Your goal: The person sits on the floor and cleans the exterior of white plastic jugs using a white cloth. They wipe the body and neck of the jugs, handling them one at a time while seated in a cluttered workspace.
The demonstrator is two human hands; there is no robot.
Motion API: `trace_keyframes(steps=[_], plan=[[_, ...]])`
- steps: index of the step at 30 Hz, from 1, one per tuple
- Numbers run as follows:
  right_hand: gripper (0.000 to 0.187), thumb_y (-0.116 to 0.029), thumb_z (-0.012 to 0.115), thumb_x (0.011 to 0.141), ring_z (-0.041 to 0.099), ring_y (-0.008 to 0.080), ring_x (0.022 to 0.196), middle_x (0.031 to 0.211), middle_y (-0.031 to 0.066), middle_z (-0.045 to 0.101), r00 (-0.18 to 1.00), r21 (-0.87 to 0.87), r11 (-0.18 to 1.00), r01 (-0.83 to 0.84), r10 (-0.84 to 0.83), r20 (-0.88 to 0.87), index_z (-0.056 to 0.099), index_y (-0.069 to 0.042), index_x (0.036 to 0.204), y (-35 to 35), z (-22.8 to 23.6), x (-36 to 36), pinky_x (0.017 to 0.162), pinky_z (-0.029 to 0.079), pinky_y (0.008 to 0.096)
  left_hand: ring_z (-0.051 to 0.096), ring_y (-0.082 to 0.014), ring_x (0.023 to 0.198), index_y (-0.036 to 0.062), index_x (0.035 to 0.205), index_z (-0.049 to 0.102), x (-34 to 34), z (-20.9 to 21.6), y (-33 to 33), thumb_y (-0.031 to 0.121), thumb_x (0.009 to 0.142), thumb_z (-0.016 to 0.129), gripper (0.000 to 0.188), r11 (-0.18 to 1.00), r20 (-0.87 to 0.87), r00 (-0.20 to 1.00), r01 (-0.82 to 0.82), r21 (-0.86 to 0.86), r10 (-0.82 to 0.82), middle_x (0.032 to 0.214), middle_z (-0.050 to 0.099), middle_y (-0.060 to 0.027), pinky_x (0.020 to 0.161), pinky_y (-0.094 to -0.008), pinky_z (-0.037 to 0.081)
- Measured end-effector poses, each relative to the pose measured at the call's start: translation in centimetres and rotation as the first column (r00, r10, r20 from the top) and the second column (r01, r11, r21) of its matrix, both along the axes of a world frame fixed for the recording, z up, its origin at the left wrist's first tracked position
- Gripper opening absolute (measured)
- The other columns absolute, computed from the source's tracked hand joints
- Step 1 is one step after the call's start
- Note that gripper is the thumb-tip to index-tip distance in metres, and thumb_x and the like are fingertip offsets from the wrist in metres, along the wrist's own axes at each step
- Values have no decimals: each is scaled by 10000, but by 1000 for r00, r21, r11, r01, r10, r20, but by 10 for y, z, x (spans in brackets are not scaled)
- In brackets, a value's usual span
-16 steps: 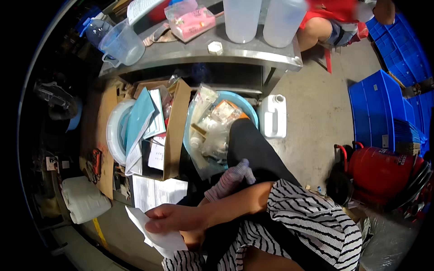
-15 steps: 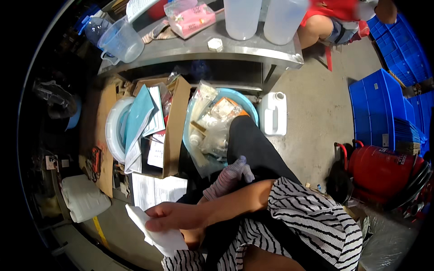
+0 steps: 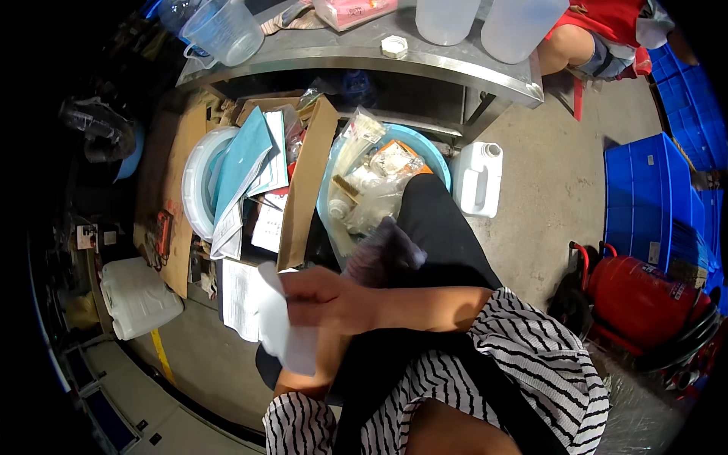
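Observation:
My right hand [image 3: 327,301] is closed on a folded white tissue [image 3: 292,334]. The tissue hangs down over my bare left forearm, near the striped sleeve cuff. My left hand [image 3: 383,254] wears a greyish-pink knit glove and rests above my dark-trousered leg. Its wrist passes behind my right hand. The glove's fingers are smeared by motion, so their pose is unclear. Just beyond the glove stands a light-blue basin [image 3: 436,148] holding plastic bags and small packages. Left of it is an open cardboard box [image 3: 307,182] with turquoise folders [image 3: 244,163] and papers.
A metal table [image 3: 334,62] crosses the far side, bearing clear jugs, a pink tissue pack [image 3: 353,11] and a white cap [image 3: 394,47]. A white jerrycan [image 3: 479,180] stands right of the basin. Blue crates [image 3: 644,197] and a red machine [image 3: 633,299] are at right. Another person sits far right.
My right hand and the tissue have moved up and right, further along my left forearm. The gloved left hand has shifted up slightly and blurred. The whole view has tilted.

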State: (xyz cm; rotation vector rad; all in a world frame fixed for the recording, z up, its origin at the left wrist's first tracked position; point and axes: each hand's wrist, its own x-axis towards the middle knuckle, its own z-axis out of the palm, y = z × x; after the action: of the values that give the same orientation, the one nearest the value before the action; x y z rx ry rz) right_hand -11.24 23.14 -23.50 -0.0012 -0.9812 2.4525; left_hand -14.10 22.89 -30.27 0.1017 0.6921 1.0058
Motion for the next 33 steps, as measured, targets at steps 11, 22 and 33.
trace_keyframes(steps=[11,22,33], plan=[[196,-180,523,941,524,108,662,767,26,570,761,30,815,579,-553,339,573,-3,872,56,-56,36,594,426,264,591,-158,896,-4,1032,574,-68,-10,22,260,957,483,289,804,-304,744,-553,219,595,949,627,-83,871,-288,467],[316,-326,420,999,576,84,868,1031,-10,606,780,-460,736,497,-148,608,543,-128,1213,63,-97,17,727,479,235,429,-403,1240,52,1265,536,-46,-1,24,195,891,548,401,818,-809,-238,379,432,537,1319,467,-252,1023,-444,353],[210,-162,508,935,627,141,774,921,40,640,774,-335,762,555,-325,544,580,-43,1093,53,-104,16,666,535,277,451,-400,1217,51,1213,562,-50,-8,25,272,888,552,393,832,-827,-231,373,412,513,1298,499,-223,1028,-440,356]])
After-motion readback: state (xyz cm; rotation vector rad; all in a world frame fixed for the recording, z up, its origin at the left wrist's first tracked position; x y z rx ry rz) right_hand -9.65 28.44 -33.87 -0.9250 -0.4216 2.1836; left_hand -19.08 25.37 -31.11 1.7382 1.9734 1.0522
